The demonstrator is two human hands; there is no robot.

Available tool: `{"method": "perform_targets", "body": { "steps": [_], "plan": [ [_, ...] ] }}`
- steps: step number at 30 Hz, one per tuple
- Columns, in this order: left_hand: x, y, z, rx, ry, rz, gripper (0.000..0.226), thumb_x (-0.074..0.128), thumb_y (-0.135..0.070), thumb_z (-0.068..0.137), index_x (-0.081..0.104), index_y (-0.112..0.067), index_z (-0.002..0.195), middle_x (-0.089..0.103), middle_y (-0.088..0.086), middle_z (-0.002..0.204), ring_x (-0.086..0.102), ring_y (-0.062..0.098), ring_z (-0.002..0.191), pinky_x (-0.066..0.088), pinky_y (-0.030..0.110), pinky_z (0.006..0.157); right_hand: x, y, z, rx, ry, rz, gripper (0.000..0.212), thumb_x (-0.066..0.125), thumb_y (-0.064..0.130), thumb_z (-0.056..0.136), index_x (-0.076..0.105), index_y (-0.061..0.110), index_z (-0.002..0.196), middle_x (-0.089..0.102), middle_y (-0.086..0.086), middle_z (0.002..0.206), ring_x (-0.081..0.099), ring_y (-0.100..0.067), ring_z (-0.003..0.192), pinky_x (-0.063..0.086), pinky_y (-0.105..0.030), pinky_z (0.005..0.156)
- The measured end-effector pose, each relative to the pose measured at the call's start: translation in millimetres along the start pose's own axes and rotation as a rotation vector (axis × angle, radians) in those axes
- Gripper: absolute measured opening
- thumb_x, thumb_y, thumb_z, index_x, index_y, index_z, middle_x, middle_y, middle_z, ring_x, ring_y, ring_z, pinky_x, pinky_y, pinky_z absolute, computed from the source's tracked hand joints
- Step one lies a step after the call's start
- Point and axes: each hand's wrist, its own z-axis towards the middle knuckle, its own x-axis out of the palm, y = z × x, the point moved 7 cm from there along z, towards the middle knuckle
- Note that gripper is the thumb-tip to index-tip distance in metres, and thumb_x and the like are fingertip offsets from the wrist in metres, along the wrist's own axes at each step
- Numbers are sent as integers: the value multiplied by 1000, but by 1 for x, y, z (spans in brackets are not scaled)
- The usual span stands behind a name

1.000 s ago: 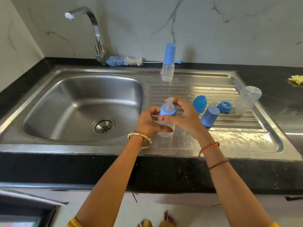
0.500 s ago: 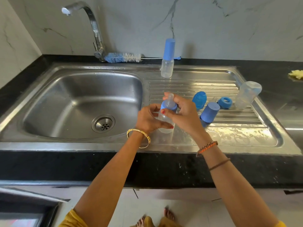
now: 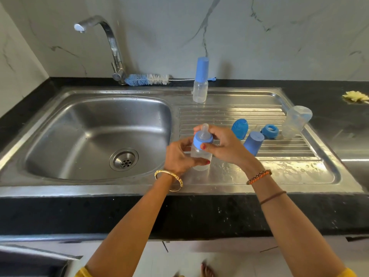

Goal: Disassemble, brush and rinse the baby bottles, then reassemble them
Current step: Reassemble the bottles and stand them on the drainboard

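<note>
Soft, even daylight fills the sharp wide-angle view, with bright glare streaks on the wet steel drainboard (image 3: pixel 279 170) at right, faint shadows behind the standing bottle (image 3: pixel 200 90), and the counter edge (image 3: pixel 60 212) bowing toward the frame's borders.

Just one camera here, worn on the person's head, wide-angle, looking forward and down at the sink (image 3: pixel 95 136) from the counter's front edge. It's close: both forearms reach in from the bottom. The tap (image 3: pixel 111 47) sits behind the sink at top, the wall curves from lens distortion, and feet show below the sink.
</note>
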Motion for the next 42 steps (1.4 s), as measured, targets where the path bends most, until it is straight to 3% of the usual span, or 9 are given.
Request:
{"method": "perform_targets", "body": {
  "steps": [4,13,16,19,25,30,36,39,42],
  "plan": [
    [0,0,-3,21,-69,37,59,88,-17,52,68,-18,107,67,-9,90,61,6,86,40,4,67,2,2,-7,53,-179,-57,42,69,8,80,59,13,120,64,-3,113,58,-18,105,43,-24,89],
    [-1,-3,-10,79,-167,53,50,80,-13,63,66,-11,112,70,6,103,64,18,98,54,34,83,12,3,-23,213,-590,-125,47,73,24,78,59,11,121,65,-8,110,58,-19,97,48,-28,88],
    [0,-1,-4,50,-70,27,53,85,-10,58,68,-13,108,68,-2,96,63,16,95,51,23,79,7,2,-20,176,-491,-149,48,73,29,77,60,14,121,66,-3,106,55,-10,88,38,-2,73],
    [3,1,-1,37,-18,9,56,87,-12,56,66,-14,107,67,-4,97,61,13,93,45,16,77,1,-12,-19,205,-277,41,57,72,31,78,51,20,130,56,10,121,50,-5,110,34,-1,76],
    [21,10,-7,18,11,-95,54,85,-14,59,57,-33,101,61,-16,94,57,6,93,44,15,77,-69,-39,-62,368,-919,-218,42,68,20,83,57,11,123,54,-10,129,48,-23,119,36,-21,88],
    [34,10,-11,-3,44,-109,55,84,-12,62,58,-24,109,62,-7,105,55,9,101,44,13,82,-68,-77,-59,542,-693,-369,52,69,19,82,48,16,130,46,-16,133,44,-30,122,42,-35,95],
    [31,-1,-14,9,-27,7,62,83,-13,64,56,-7,119,62,5,112,54,13,99,45,16,81,-74,-70,-58,399,-661,-399,42,58,12,88,48,14,129,54,-19,120,54,-31,107,43,-29,81],
    [27,-1,-16,7,-63,28,60,84,-14,63,57,-11,116,59,-2,104,52,10,95,40,6,68,-86,-49,-58,297,-759,-132,43,62,14,86,50,14,127,55,-14,120,55,-23,100,44,-23,76],
    [26,2,-16,-16,-75,26,58,84,-16,62,58,-14,114,59,-3,104,54,11,94,43,15,74,-88,-21,-51,165,-795,461,39,61,13,88,50,18,125,53,-3,117,56,-14,100,55,-30,79]
  ]
}}
